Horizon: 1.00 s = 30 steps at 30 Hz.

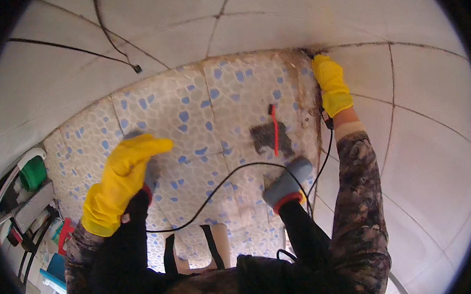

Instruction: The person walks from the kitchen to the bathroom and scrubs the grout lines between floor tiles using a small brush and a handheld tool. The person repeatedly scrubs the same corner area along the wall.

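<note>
My right hand [331, 85], in a yellow rubber glove, reaches into the corner where the tiled wall meets the floor. Its fingertips are at a dark, dirty patch [314, 51] on the joint; whether they hold anything is hidden. A small black device [326, 118] with a cable sits by that wrist. Over my left leg, my left hand [125, 166] hovers in a matching glove, loosely curved, with nothing visible in it. On the pebble-patterned floor [169, 122] lies a small brush with a red handle [275, 134] and dark head, across a dark grey patch [259, 135].
A black cable [221, 184] loops over the floor between my legs. Grey shoes [292, 178] are on my feet. A beige stool [221, 241] with black straps is below me. At left stand a green container [33, 173], a red-handled item [66, 236] and a blue container [55, 269].
</note>
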### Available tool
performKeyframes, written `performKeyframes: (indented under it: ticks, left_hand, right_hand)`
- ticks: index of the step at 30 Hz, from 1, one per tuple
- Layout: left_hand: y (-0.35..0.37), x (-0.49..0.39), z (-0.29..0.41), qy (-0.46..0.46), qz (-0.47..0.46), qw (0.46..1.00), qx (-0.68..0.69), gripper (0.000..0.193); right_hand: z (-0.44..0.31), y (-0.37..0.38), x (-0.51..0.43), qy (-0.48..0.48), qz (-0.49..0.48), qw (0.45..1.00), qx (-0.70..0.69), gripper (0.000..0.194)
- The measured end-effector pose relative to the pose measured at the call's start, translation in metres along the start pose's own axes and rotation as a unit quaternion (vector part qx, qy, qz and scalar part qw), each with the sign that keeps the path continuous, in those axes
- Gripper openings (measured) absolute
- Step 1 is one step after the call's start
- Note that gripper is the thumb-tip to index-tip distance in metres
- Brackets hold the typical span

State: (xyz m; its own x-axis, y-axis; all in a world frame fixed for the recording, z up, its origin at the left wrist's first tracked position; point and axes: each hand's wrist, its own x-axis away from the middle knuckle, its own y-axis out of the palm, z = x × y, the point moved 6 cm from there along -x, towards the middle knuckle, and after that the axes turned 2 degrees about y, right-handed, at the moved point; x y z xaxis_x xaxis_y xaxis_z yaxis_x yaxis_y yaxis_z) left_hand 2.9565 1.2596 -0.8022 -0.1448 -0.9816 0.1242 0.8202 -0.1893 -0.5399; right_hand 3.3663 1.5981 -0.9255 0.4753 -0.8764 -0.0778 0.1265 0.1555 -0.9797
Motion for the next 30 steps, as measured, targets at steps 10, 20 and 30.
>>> performKeyframes:
  ticks: [10, 20, 30]
  left_hand:
    - [-0.002, 0.006, -0.001, -0.010, -0.025, 0.999, 0.028, 0.035]
    - [0.005, 0.012, -0.005, -0.032, -0.003, 0.998, 0.050, 0.029]
    - [0.001, 0.021, -0.016, -0.056, 0.013, 0.996, 0.063, 0.029]
  right_hand:
    - [-0.011, 0.022, -0.021, -0.024, -0.080, 0.996, -0.025, 0.023]
    - [0.000, 0.036, -0.024, 0.011, -0.061, 0.998, -0.016, 0.027]
    - [-0.001, 0.018, 0.078, 0.089, 0.015, 0.989, -0.114, 0.030]
